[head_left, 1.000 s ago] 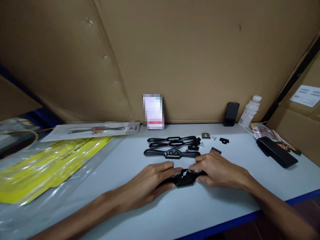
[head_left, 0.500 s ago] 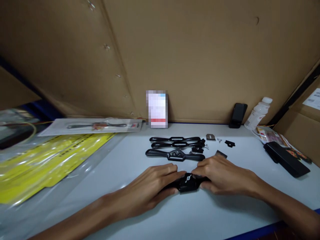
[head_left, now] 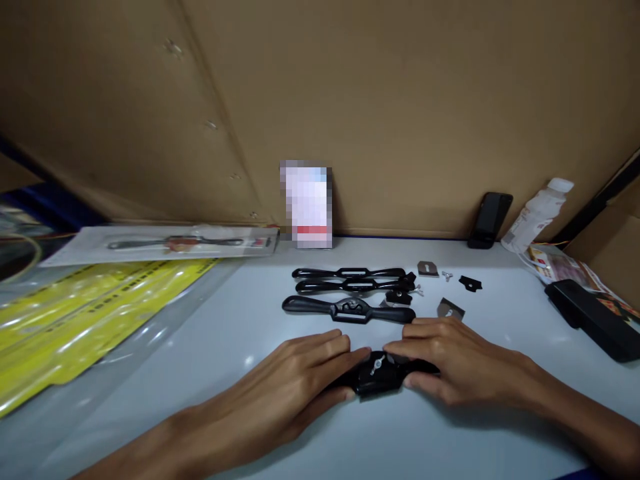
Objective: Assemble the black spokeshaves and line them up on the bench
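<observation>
The black spokeshave (head_left: 379, 381) lies at the near middle of the pale table (head_left: 240, 347), crosswise between the person's two hands, with a metal edge showing along its near side and a silver screw (head_left: 377, 365) on its black centre plate. The left hand (head_left: 310, 373) is clamped on the left handle, forefinger on the far side and thumb on the near side. The right hand (head_left: 445, 357) grips the right handle in the same way, its forefinger reaching up to the far edge of the centre part. The hands are apart from each other, joined only by the tool. Just beyond them, three black tool bodies (head_left: 351, 305) lie in rows, roughly parallel. At their right ends are a black cap piece (head_left: 399, 297) and a small wing screw (head_left: 419, 291). Farther right lie a slotted metal blade (head_left: 433, 271), a second wing screw (head_left: 447, 276) and a loose black plate (head_left: 470, 285); another blade (head_left: 453, 311) lies just beyond the right hand. A dark phone (head_left: 490, 220) and a clear bottle (head_left: 533, 217) stand at the far right, with a black case (head_left: 593, 319) nearer. Yellow sheets (head_left: 115, 313) under clear plastic cover the left.
</observation>
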Demonstrator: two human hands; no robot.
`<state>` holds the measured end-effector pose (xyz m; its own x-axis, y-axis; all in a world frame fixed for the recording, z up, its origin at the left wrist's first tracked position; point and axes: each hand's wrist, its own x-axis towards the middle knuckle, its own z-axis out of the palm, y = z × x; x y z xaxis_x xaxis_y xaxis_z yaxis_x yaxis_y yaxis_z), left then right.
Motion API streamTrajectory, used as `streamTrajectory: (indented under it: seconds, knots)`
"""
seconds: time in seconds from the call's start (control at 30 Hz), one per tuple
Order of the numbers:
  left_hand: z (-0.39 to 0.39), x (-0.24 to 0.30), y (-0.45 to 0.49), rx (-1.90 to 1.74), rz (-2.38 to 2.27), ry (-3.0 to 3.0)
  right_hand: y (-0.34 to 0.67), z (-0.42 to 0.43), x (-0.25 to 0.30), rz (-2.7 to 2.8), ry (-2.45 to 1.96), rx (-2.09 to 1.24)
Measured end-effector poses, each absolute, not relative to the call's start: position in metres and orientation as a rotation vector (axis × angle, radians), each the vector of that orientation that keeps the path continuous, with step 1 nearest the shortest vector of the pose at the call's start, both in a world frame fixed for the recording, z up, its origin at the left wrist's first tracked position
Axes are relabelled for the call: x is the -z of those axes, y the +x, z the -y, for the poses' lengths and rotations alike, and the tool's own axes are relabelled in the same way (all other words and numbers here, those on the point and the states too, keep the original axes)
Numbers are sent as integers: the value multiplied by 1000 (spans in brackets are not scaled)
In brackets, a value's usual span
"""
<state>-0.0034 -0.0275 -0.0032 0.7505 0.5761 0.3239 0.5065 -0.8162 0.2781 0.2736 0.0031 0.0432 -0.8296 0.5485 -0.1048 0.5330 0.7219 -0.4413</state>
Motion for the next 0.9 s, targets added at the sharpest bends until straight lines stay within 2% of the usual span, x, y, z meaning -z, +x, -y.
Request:
streamTrajectory:
  seconds: [0.17,0.43,0.77,0.9]
  knots:
    - [29,4,-1,-728,-850,3009,274,-1,-43,2891,-915,-651]
    - [29,3,-1,-677,-812,3010,272,4,-43,2953,-872,-459]
    - [29,5,-4,-681,-913,2694,273,4,-45,2837,-991,-652]
    - [29,2,-4,-618,-893,2663,268,8,-33,2670,-869,-541]
